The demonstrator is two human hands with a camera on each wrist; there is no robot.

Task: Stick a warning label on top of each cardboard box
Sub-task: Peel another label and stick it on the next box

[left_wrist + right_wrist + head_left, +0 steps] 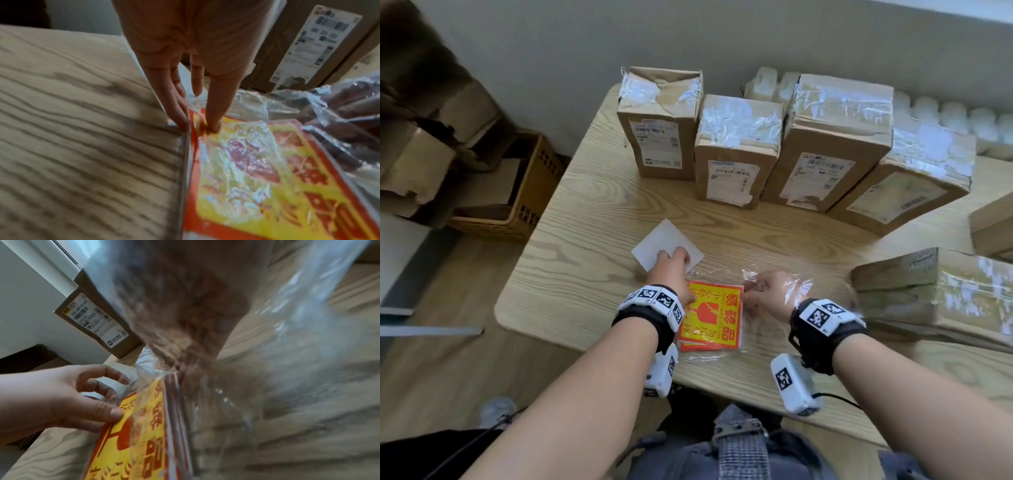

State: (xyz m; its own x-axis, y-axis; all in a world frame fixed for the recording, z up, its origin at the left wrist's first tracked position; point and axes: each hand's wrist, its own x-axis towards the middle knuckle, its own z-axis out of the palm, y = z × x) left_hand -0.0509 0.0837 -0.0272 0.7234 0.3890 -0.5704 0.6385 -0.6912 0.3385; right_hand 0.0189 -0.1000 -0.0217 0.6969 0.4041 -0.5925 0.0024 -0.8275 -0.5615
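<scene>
A stack of red and yellow warning labels (pixel 710 322) (pixel 257 178) (pixel 144 434) lies in a clear plastic bag (pixel 794 284) near the table's front edge. My left hand (pixel 671 265) (pixel 197 125) (pixel 98 395) presses straight fingers on the stack's far left corner, with the thumb on the top label. My right hand (pixel 760 289) (pixel 185 353) pinches the bag's crumpled mouth at the stack's far right corner. Several taped cardboard boxes (pixel 736 147) stand in a row at the back. A white sheet (pixel 664 236) lies under my left fingertips.
Two more flat boxes (pixel 945 291) lie at the table's right side. White plastic bottles (pixel 945 116) line the wall behind the boxes. A wicker basket (pixel 517 192) stands on the floor to the left. Bare wood table (pixel 585 240) shows left of the labels.
</scene>
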